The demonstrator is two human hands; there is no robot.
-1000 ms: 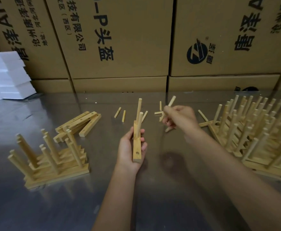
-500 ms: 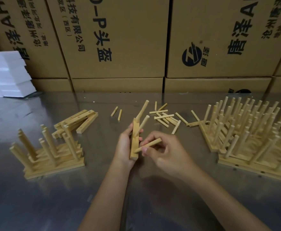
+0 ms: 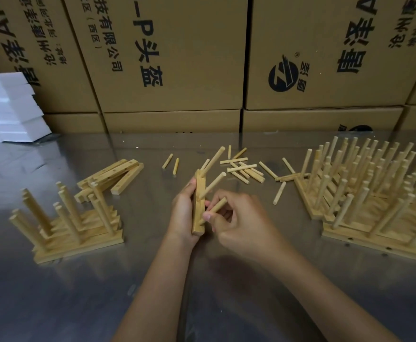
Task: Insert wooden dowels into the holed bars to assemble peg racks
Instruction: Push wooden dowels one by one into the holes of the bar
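- At the middle of the bench [image 3: 226, 304], the left hand [image 3: 184, 213] holds a holed bar [image 3: 199, 206] upright on end, fingers curled round its left side.
- Two dowels already sit in the bar's upper holes, slanting up to the right: the upper dowel [image 3: 214, 160] and the lower dowel [image 3: 213, 185].
- Just right of the bar, the right hand [image 3: 239, 223] has its grip closed on a third dowel [image 3: 215, 209], pinched between thumb and fingers; its tip points at the bar's lower part, though whether it has entered a hole is hard to tell.
- Farther back, loose dowels [image 3: 246, 169] lie scattered on the bench, with two more [image 3: 171, 162] off to their left.
- At far left lies a heap of spare bars [image 3: 118, 176], and nearer it a small stack of finished racks [image 3: 71, 228].
- On the right stands a large pile of finished racks [image 3: 374, 193], pegs upward.
- Cardboard boxes [image 3: 177, 58] wall off the far side, beside white foam blocks [image 3: 7, 107] at the left.
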